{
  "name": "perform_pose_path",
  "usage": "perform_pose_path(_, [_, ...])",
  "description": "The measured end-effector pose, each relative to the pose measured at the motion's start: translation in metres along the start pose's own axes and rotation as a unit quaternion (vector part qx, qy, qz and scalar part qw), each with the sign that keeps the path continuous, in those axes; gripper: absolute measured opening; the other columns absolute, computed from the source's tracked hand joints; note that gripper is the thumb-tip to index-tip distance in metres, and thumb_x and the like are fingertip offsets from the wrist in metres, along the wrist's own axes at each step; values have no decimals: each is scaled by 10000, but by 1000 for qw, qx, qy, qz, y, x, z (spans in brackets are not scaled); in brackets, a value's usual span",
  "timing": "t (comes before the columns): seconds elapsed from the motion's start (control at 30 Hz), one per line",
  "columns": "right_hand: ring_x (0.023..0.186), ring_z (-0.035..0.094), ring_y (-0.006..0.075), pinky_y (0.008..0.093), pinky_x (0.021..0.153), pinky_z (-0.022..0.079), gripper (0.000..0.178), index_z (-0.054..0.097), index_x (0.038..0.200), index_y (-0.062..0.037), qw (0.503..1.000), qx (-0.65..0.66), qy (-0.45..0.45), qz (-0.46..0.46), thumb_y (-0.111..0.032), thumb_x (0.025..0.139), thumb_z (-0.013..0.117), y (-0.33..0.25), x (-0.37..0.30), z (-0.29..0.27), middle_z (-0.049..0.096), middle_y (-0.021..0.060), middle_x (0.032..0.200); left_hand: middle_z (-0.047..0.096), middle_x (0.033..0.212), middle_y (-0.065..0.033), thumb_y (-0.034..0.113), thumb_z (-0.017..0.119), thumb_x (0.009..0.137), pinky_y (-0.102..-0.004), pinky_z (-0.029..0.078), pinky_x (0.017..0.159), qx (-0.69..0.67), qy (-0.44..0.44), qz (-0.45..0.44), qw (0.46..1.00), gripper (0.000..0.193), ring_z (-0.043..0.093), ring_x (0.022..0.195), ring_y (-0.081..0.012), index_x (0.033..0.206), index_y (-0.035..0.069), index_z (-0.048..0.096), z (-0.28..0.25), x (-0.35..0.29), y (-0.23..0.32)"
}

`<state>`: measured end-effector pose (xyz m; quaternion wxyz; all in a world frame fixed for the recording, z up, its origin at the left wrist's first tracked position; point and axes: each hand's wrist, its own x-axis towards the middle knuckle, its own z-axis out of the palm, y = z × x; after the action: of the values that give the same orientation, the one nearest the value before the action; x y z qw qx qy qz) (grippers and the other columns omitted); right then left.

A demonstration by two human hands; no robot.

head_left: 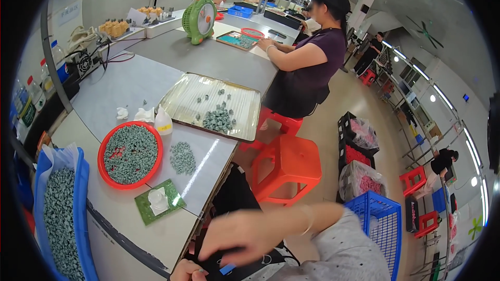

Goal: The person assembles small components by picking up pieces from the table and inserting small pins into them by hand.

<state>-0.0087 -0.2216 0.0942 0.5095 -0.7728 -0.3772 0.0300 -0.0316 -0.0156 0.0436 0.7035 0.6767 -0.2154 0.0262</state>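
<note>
At the lower edge my left hand [186, 271] shows only in part, fingertips pinched together; a tiny greenish speck shows at them, too small to name. My right hand [239, 235], smeared by motion, reaches across from the right just above it over my dark lap. A small blue piece [227, 269] lies beside the hands. On the table, a red round tray [102, 164] holds many small grey-green pieces, with a loose pile [183, 158] beside it. Nearer me is a green square board [143, 209] bearing a white round object [158, 199].
A large lined tray [177, 93] carries scattered grey-green pieces, a white squeeze bottle [163, 122] by its corner. At left stands a blue bin [86, 218] of pieces. Right of the table are a red stool [293, 158] and blue basket [383, 224]. A co-worker [323, 47] works beyond.
</note>
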Motion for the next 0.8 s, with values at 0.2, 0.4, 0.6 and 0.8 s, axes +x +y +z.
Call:
perform_pose_path(0.2, [732, 577, 203, 270, 651, 472, 107, 524, 845, -13, 983, 138, 104, -65, -5, 766, 596, 15, 17, 55, 524, 78, 822, 574, 728, -93, 118, 485, 901, -283, 398, 577, 101, 52, 30, 993, 178, 505, 625, -170, 817, -24, 551, -8, -13, 1])
perform_pose_path(0.4, [703, 558, 213, 294, 614, 459, 104, 516, 818, -17, 985, 148, 87, -29, -18, 762, 603, 17, 16, 44, 525, 72, 803, 547, 698, -121, 134, 494, 898, -291, 393, 564, 156, 14, 44, 987, 181, 511, 604, -211, 817, -14, 560, -5, -3, 3])
perform_pose_path(0.6, [711, 525, 251, 334, 645, 441, 134, 510, 812, -38, 991, 9, 109, -70, -48, 734, 617, 23, 10, 36, 512, 71, 789, 532, 649, -119, 128, 498, 887, -290, 387, 536, 125, -15, 11, 992, 179, 494, 551, -221, 801, -14, 564, 0, 6, 5])
perform_pose_path(0.8, [716, 520, 239, 325, 635, 419, 147, 503, 809, -52, 985, -21, 140, -102, -53, 728, 625, 28, 14, 39, 503, 65, 785, 532, 643, -107, 160, 501, 895, -278, 369, 526, 124, -2, 2, 992, 226, 490, 552, -195, 774, -20, 564, 0, 9, 2])
